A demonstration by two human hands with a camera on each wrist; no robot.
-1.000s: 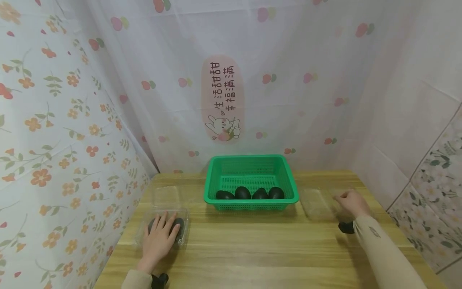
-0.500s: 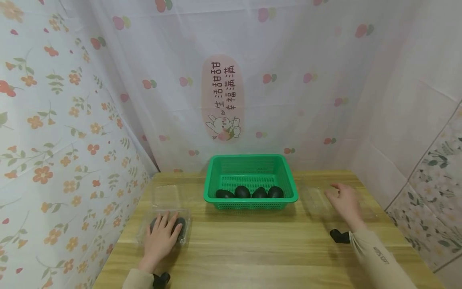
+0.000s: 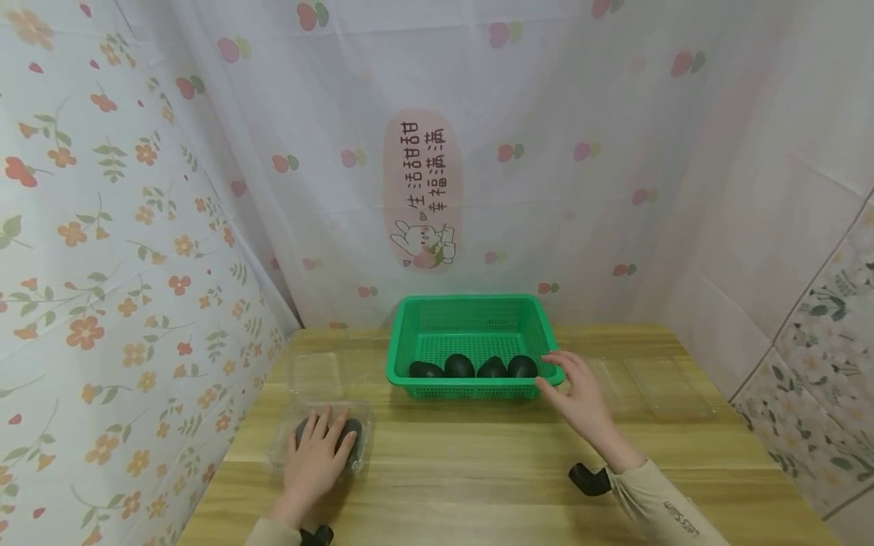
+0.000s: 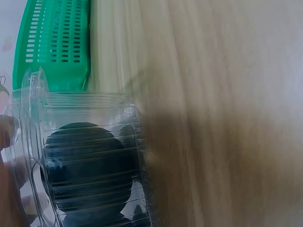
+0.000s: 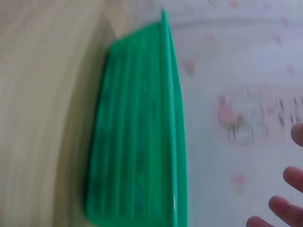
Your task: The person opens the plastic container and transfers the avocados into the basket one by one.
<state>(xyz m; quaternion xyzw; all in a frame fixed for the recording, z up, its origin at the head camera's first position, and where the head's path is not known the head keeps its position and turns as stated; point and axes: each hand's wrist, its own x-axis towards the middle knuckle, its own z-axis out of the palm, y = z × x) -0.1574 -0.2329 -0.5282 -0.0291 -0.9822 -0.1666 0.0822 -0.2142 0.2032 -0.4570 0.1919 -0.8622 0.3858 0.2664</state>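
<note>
My left hand (image 3: 315, 455) lies with spread fingers over a clear plastic clamshell box (image 3: 365, 425) at the table's left. Dark avocados (image 4: 87, 165) show through the box wall in the left wrist view, and its lid stands folded back. At the right front corner of a green basket (image 3: 471, 385), my right hand (image 3: 580, 394) hovers with thumb and fingers apart, holding nothing. Several dark avocados (image 3: 460, 366) lie in a row along the basket's near side. Only the fingertips (image 5: 286, 210) of that hand show in the right wrist view.
A second clear plastic box (image 3: 672, 387) lies opened flat on the table's right, hard to make out against the wood. Patterned curtains (image 3: 328, 91) hang behind and on both sides of the wooden table (image 3: 464, 470).
My right hand has moved left from the right-hand clear box to the basket's corner, and its fingers have spread. The left hand and its box have shifted slightly rightward in view.
</note>
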